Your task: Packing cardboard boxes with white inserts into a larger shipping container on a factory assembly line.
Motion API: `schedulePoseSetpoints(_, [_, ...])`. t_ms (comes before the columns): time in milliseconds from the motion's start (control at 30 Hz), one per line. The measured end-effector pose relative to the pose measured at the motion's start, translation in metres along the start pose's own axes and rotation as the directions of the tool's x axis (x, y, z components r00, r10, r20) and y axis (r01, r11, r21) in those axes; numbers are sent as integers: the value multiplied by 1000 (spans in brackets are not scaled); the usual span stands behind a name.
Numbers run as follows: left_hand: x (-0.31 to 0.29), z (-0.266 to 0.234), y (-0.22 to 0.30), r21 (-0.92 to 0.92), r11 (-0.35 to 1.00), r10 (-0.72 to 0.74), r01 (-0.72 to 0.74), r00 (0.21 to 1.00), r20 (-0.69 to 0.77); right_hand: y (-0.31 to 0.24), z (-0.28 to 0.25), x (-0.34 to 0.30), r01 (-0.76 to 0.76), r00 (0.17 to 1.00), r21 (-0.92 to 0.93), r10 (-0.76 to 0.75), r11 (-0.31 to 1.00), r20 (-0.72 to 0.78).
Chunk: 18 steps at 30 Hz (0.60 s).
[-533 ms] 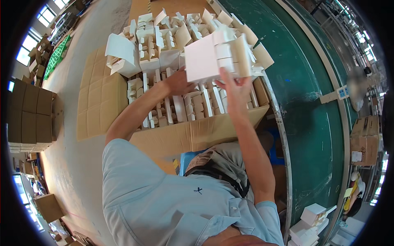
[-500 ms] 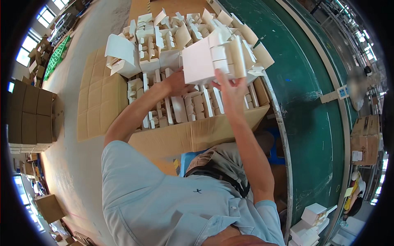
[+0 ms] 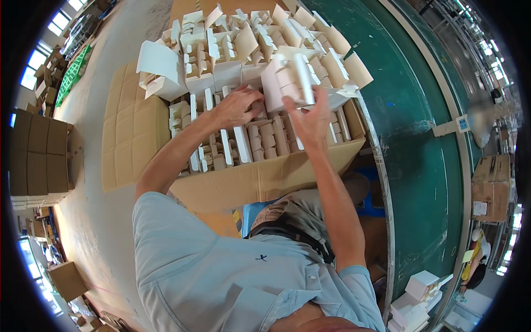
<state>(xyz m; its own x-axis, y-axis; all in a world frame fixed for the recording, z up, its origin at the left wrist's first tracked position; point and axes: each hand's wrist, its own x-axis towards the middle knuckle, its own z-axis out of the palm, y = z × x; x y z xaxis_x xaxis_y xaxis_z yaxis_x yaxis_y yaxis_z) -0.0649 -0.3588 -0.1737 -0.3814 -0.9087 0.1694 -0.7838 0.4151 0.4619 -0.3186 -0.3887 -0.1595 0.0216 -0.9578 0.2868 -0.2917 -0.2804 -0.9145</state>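
My right hand (image 3: 311,119) grips a small white box (image 3: 274,87) by its near right corner, thumb and fingers at its edge. The box is tilted with its flap up and pale card dividers showing inside, blurred by motion. My left hand (image 3: 240,106) is just left of it, above the packed rows. Its fingers are curled down, and what they pinch, if anything, is hidden. Under both hands a large brown carton (image 3: 265,180) holds upright white boxes with card inserts (image 3: 263,138). More open white boxes (image 3: 224,52) stand on top at the far side.
A green work table (image 3: 420,182) runs along the right, with several white boxes (image 3: 412,310) at its near end. The carton's brown flap (image 3: 130,133) spreads out at left. Stacked brown cartons (image 3: 41,149) stand on the floor further left. A blue stool (image 3: 373,193) shows below the table edge.
The white box has moved right and lower and turned, showing its inside more. My left hand has come out from behind it and lies higher over the rows, its fingers now visible.
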Motion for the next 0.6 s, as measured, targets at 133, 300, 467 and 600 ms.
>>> schedulePoseSetpoints(133, [30,-1,29,-11,1000,-8,9,997,78,-26,-7,-1,125,990,-424,-82,897,118])
schedulePoseSetpoints(300, [58,68,-18,-386,922,-48,36,999,-22,-30,-33,2,285,953,-452,-197,845,231])
schedulePoseSetpoints(467, [58,53,-23,-507,809,-241,298,954,178,-49,-179,-63,484,819,-522,-573,702,-12])
schedulePoseSetpoints(600, [57,58,-57,-248,963,-75,106,988,131,-86,-370,-155,240,847,-760,-513,604,-140])
